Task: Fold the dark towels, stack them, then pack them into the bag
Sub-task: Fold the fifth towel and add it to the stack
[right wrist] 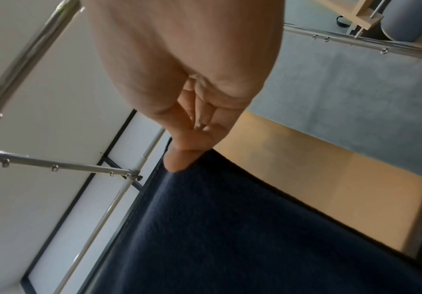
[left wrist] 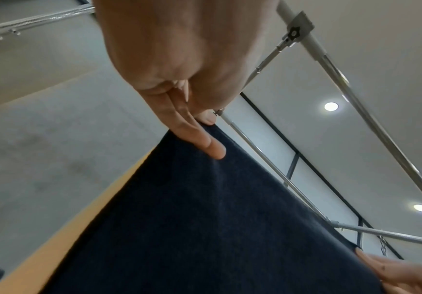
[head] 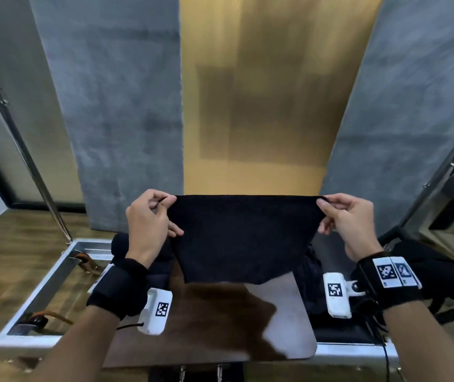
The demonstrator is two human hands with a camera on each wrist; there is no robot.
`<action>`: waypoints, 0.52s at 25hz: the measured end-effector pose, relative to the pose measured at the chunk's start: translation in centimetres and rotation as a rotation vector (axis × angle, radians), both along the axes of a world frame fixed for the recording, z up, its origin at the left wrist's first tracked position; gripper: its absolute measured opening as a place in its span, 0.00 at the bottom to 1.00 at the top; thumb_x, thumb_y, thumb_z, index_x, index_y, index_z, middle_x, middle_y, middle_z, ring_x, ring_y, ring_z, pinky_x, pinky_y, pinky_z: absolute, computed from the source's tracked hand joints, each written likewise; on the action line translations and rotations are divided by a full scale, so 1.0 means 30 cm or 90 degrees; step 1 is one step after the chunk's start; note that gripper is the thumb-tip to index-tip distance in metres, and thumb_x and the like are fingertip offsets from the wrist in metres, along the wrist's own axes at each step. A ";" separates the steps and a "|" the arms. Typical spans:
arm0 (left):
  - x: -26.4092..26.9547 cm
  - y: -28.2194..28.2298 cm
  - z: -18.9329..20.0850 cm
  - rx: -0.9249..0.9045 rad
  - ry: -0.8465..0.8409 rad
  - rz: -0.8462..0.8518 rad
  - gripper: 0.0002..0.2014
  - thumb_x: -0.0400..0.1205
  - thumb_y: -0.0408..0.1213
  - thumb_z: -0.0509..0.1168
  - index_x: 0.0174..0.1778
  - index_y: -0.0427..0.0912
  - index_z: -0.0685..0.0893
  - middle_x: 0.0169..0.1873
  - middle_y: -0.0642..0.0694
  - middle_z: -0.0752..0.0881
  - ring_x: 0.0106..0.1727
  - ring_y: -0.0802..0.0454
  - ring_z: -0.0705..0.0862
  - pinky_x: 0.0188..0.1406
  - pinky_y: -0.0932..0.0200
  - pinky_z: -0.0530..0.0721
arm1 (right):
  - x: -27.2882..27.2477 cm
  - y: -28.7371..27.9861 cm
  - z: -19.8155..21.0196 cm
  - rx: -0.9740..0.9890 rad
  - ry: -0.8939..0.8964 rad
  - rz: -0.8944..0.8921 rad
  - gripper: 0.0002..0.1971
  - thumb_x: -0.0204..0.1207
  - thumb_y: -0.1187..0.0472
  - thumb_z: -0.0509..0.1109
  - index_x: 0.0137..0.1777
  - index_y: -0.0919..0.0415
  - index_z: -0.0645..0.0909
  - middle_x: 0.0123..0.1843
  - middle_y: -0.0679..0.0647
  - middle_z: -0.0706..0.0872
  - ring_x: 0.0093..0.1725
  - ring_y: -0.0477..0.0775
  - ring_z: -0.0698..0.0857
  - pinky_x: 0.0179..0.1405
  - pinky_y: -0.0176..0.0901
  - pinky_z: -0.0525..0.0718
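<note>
Both hands, left hand (head: pixel 148 219) and right hand (head: pixel 350 219), pinch the dark towel (head: pixel 241 238) by its top corners, above the bench (head: pixel 289 334). No fold made yet. Stacking and bagging remain.

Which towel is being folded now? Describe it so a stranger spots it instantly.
Over the brown table, the left hand and right hand each pinch a top corner of one dark towel. It alone hangs spread flat in the air; the other dark cloth lies bunched below.

black wristbands (head: pixel 118 288), white tagged camera units (head: pixel 336 295)
</note>
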State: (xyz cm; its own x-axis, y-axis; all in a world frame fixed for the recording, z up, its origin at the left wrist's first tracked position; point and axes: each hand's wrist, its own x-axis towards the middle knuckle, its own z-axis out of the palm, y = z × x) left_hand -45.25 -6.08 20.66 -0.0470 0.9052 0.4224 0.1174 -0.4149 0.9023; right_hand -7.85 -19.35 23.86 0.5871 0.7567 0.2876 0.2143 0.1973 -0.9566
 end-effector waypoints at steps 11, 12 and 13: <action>-0.045 -0.025 -0.041 0.030 -0.062 -0.070 0.15 0.88 0.26 0.70 0.43 0.51 0.88 0.47 0.43 0.95 0.49 0.43 0.96 0.47 0.52 0.95 | -0.094 -0.078 0.029 0.040 0.084 0.039 0.07 0.81 0.74 0.75 0.55 0.78 0.85 0.52 0.71 0.93 0.53 0.66 0.95 0.57 0.48 0.93; -0.055 -0.030 -0.042 0.021 -0.047 -0.056 0.15 0.88 0.28 0.71 0.42 0.53 0.88 0.43 0.42 0.94 0.42 0.41 0.96 0.39 0.53 0.95 | -0.091 -0.087 0.027 0.024 0.083 0.040 0.07 0.80 0.73 0.76 0.54 0.79 0.85 0.49 0.72 0.93 0.47 0.67 0.95 0.51 0.47 0.94; -0.065 -0.037 -0.044 0.011 -0.031 -0.037 0.14 0.88 0.30 0.72 0.41 0.54 0.89 0.40 0.41 0.92 0.34 0.40 0.95 0.30 0.53 0.92 | -0.087 -0.098 0.024 0.001 0.071 0.035 0.08 0.80 0.72 0.77 0.54 0.79 0.85 0.43 0.71 0.92 0.40 0.67 0.95 0.42 0.46 0.95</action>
